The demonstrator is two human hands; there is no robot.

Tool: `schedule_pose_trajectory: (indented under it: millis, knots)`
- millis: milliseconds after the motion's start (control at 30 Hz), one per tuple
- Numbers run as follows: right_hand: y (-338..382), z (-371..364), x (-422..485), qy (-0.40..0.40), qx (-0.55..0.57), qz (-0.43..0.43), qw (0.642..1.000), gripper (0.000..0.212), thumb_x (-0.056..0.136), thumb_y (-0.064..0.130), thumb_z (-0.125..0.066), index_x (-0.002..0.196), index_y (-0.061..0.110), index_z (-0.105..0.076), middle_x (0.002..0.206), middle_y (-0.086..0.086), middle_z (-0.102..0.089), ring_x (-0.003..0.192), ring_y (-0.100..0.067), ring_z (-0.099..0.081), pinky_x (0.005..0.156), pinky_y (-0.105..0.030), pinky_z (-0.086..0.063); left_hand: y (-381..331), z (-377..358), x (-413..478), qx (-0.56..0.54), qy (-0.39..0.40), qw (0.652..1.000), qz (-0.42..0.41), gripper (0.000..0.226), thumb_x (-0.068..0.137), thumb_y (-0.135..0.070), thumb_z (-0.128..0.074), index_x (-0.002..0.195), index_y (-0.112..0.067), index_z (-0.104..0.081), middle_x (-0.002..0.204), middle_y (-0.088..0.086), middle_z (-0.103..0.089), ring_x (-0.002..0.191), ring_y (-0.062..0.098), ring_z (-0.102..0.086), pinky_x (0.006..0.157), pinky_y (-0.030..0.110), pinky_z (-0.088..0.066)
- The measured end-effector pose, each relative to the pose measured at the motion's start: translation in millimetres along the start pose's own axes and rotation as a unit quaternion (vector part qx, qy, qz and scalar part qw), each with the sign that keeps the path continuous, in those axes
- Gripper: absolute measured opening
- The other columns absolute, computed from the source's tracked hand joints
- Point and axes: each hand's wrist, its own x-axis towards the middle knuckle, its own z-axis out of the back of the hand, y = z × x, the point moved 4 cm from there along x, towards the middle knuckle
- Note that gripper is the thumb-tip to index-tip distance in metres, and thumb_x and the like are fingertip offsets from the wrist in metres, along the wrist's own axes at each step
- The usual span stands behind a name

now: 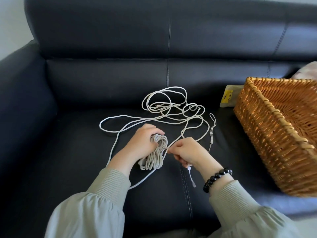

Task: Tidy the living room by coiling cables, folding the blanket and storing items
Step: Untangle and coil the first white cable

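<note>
A long white cable [173, 109] lies in loose tangled loops on the dark sofa seat [68, 152]. Part of it is wound into a tight coil [154, 155], which my left hand [142, 141] grips near its top, fingers curled round the strands. Just to the right of the coil, my right hand [185, 152] pinches a loose strand of the same cable. A bead bracelet sits on my right wrist, and a small tassel hangs below that hand.
A large wicker basket [274, 134] stands on the sofa at the right. A small pouch with a yellow label [228, 98] lies behind its left corner. A pale fabric [307, 71] peeks out at the far right. The sofa backrest rises behind.
</note>
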Motion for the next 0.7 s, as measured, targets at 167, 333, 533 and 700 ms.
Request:
schedule_pose_trajectory:
  millis: [167,333,533,700]
  knots:
    - [3,5,0,-0.008,-0.005,0.017,1.0,0.028,0.092,0.024,-0.056,0.069,0.009,-0.061,0.051,-0.001,-0.048,0.034,-0.015,-0.039,0.038,-0.019,-0.031,-5,-2,-8,0.045,0.015,0.997,-0.057,0.018,0.085,-0.018,-0.072,0.1,-0.026,-0.075,0.116,-0.013,-0.059,0.119,0.002,-0.038,0.09,0.014,-0.026]
    - [3,5,2,-0.016,0.085,0.009,0.996,0.03,0.093,0.024,-0.056,0.067,0.011,-0.058,0.049,0.0,-0.046,0.037,-0.011,-0.035,0.043,-0.021,-0.037,-6,-8,-6,0.087,-0.028,0.994,-0.056,0.015,0.08,-0.026,-0.075,0.095,-0.025,-0.076,0.104,-0.009,-0.062,0.117,0.005,-0.039,0.097,0.024,-0.035]
    - [8,6,0,-0.008,0.189,0.044,0.981,0.031,0.096,0.023,-0.053,0.069,0.009,-0.059,0.048,0.001,-0.045,0.036,-0.01,-0.032,0.042,-0.021,-0.034,-13,-3,-5,0.147,-0.085,0.982,-0.089,0.014,0.088,-0.025,-0.066,0.092,-0.017,-0.077,0.094,-0.003,-0.066,0.11,0.01,-0.046,0.094,0.029,-0.038]
    - [12,6,1,-0.011,0.218,0.058,0.974,0.034,0.097,0.025,-0.053,0.068,0.008,-0.059,0.046,0.0,-0.045,0.033,-0.009,-0.03,0.04,-0.021,-0.034,-10,3,-1,0.189,-0.127,0.966,-0.125,0.004,0.083,-0.01,-0.071,0.083,-0.011,-0.075,0.084,-0.002,-0.068,0.103,0.021,-0.053,0.09,0.036,-0.036]
